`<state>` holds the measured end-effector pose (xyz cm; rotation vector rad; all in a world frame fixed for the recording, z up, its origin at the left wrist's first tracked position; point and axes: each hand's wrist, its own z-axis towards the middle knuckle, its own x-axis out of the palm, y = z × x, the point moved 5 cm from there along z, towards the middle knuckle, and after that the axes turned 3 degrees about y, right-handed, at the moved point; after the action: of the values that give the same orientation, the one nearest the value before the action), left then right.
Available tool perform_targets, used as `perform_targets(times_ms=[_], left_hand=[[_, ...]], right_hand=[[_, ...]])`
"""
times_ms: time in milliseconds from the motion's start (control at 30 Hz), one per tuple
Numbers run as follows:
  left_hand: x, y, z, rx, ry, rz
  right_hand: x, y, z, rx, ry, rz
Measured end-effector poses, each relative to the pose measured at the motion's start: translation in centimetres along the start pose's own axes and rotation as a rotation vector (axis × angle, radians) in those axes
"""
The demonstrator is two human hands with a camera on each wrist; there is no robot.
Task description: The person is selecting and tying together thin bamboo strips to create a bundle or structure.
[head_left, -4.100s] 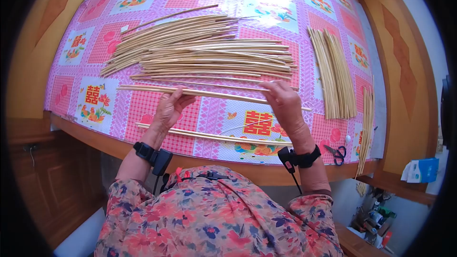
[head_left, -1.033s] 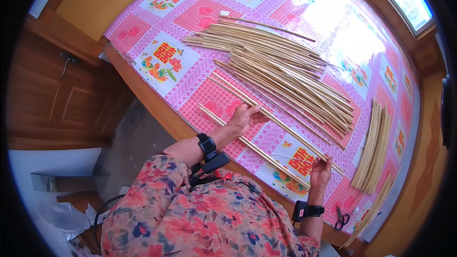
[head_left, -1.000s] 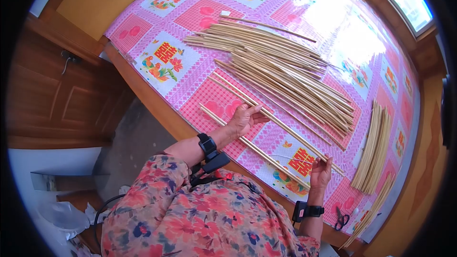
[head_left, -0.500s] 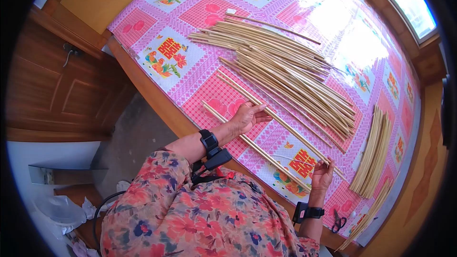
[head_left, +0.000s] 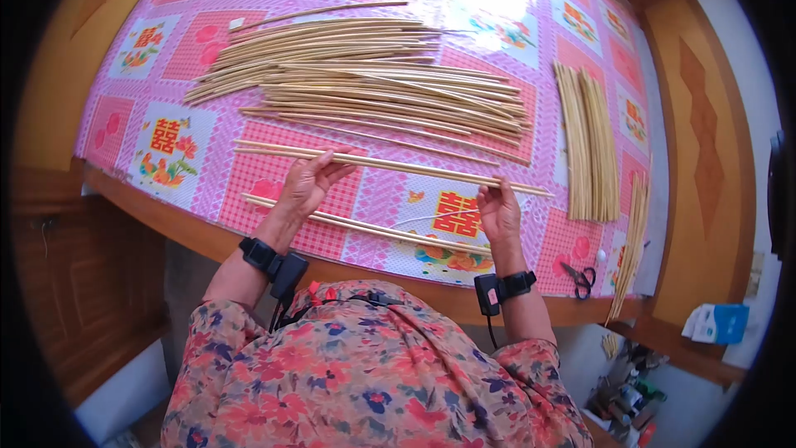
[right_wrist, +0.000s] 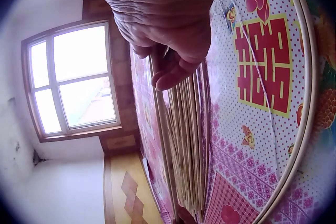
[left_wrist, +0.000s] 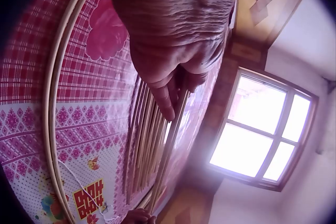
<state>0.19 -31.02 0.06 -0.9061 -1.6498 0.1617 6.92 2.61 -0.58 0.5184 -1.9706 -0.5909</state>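
Observation:
Two thin pale sticks [head_left: 414, 168] are held side by side above the near part of the table. The left hand [head_left: 305, 187] pinches them toward their left end, thumb on top. Near their right end, the right hand [head_left: 500, 214] pinches them between thumb and fingers. In the left wrist view the left hand [left_wrist: 170, 40] has its fingertips at the sticks [left_wrist: 169, 153]; in the right wrist view the right hand [right_wrist: 163, 24] grips them [right_wrist: 165, 145]. Another pair of sticks [head_left: 373, 226] lies nearer the table's front edge, with a white string [head_left: 431, 216] just beyond it.
Large loose piles of sticks [head_left: 390, 95] lie beyond the hands on the patterned cloth [head_left: 124, 145]. At the right are upright-lying bundles [head_left: 587, 145], a thinner bundle [head_left: 632, 241] and dark-handled scissors [head_left: 580, 280]. A blue-and-white packet [head_left: 717, 323] is beyond the table's right side.
The head view has turned back from its tilted angle, so the table's front edge runs more level. Both hands keep hold of the two sticks; earlier, the right hand was raised at their right part.

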Motion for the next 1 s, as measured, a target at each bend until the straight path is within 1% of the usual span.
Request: perform_targets(times_ms=[33, 67, 133, 167, 233, 300, 367, 467, 600, 700, 767, 800, 867, 900, 967, 1000], left_hand=[[-0.2, 0.0, 0.1, -0.011, -0.019, 0.034], [0.2, 0.3, 0.1, -0.042, 0.009, 0.030], [0.4, 0.1, -0.1, -0.021, -0.040, 0.018], [0.4, 0.2, -0.1, -0.039, -0.020, 0.019], [0.2, 0.4, -0.1, -0.072, -0.031, -0.071], [0.4, 0.2, -0.2, -0.117, -0.035, -0.057], [0.2, 0.3, -0.3, -0.154, -0.058, -0.009], [0.4, 0.3, -0.1, -0.139, -0.013, 0.076], [0.7, 0.4, 0.0, -0.121, -0.013, 0.047], [1.4, 0.8, -0.1, -0.136, -0.002, 0.035], [2.1, 0.8, 0.0, -0.105, 0.040, 0.098], [2.7, 0.8, -0.1, -0.130, 0.013, 0.117], [1.2, 1.5, 0.4, -0.162, 0.020, 0.087], [1.7, 1.6, 0.3, -0.162, 0.001, 0.045], [1.4, 2.1, 0.7, -0.156, 0.063, 0.008], [1.1, 1.8, 0.7, -0.125, 0.036, 0.012]], right_hand=[[0.7, 0.0, -0.3, -0.010, -0.025, -0.003], [1.0, 0.0, -0.2, -0.011, -0.011, -0.033], [2.0, -0.7, -0.5, 0.045, 0.014, -0.059], [2.6, -1.0, -0.6, 0.057, 0.010, -0.029], [3.1, -1.0, -0.7, 0.052, -0.006, -0.035], [3.2, -1.0, -0.6, 0.067, 0.023, -0.053], [2.8, -0.9, -0.7, 0.056, 0.033, -0.070], [2.7, -0.6, -0.9, 0.051, 0.043, -0.104], [1.8, -0.8, -1.1, 0.044, 0.010, -0.077], [0.9, -0.8, -0.9, 0.005, -0.028, -0.063], [-0.4, -0.8, -0.7, -0.011, -0.048, -0.062], [-1.3, -1.0, -0.4, -0.003, -0.055, -0.058], [-1.7, -0.8, -0.6, -0.009, -0.062, -0.061], [-2.4, -0.8, -0.4, 0.012, -0.063, -0.046], [-2.5, -0.4, -0.7, -0.012, -0.079, -0.068], [-2.4, -0.2, -1.0, -0.010, -0.095, -0.088]])
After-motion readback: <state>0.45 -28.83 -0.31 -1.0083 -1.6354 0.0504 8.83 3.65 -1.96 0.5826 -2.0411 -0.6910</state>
